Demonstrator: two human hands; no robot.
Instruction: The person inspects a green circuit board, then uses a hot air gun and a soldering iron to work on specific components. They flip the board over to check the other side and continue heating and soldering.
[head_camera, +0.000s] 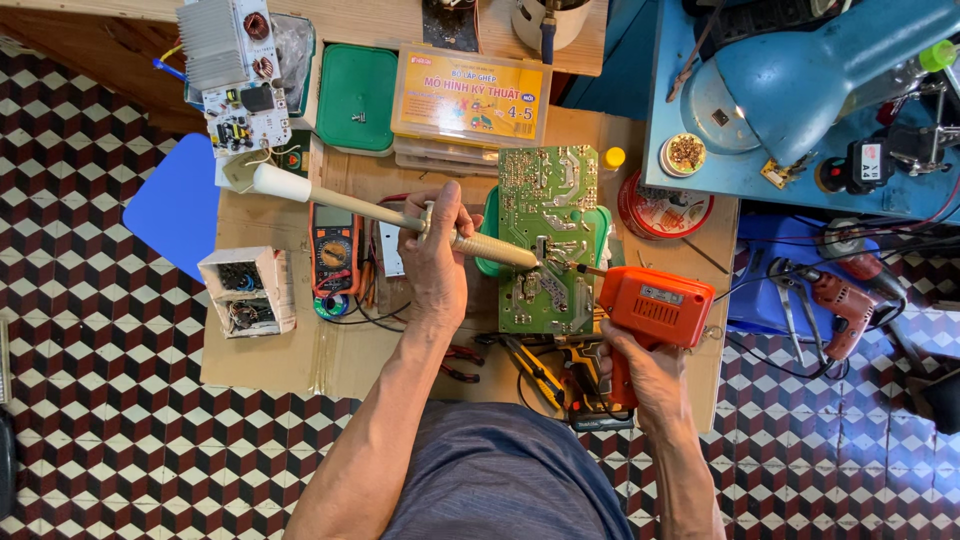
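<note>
The left hand (435, 262) has its fingers wrapped tight round a long cream pump tool (400, 215), whose tip comes down on the green circuit board (548, 240) just past the fingertips. The right hand (640, 372) grips the handle of an orange soldering gun (655, 308), fingers closed, its nose meeting the same spot on the board from the other side. The board lies on a green tray (487, 235) on the tabletop (270, 350).

To my eye, the two tips sit so close that a small slip of either hand could scorch the board or bridge neighbouring joints.

Beyond the left fingers, a green lid (357, 97) holds a small screw. A small round tin (685, 152) beyond the right hand holds brownish stuff I cannot make out.
</note>
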